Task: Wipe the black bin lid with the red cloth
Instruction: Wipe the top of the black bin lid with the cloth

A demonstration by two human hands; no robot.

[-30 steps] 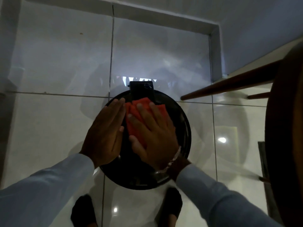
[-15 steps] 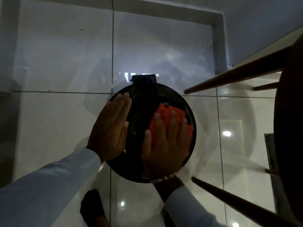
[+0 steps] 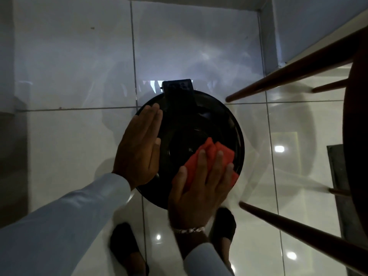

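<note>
The round black bin lid [image 3: 201, 124] faces up below me, with its hinge block at the far edge. My right hand [image 3: 201, 192] lies flat on the red cloth [image 3: 214, 156] and presses it onto the lid's near right part. The cloth sticks out past my fingertips and beside my little finger. My left hand [image 3: 139, 148] rests flat, fingers together, on the lid's left rim and holds nothing.
The bin stands on glossy white floor tiles [image 3: 69, 146]. A dark wooden stool [image 3: 354, 136] is close on the right, two of its legs [image 3: 288, 76] slanting toward the bin. My black shoes [image 3: 127, 250] stand just behind the bin. A wall corner [image 3: 268, 36] lies beyond.
My right hand has slid the red cloth from the lid's far middle, across its right side, toward the near right edge. My left hand has stayed on the left rim.
</note>
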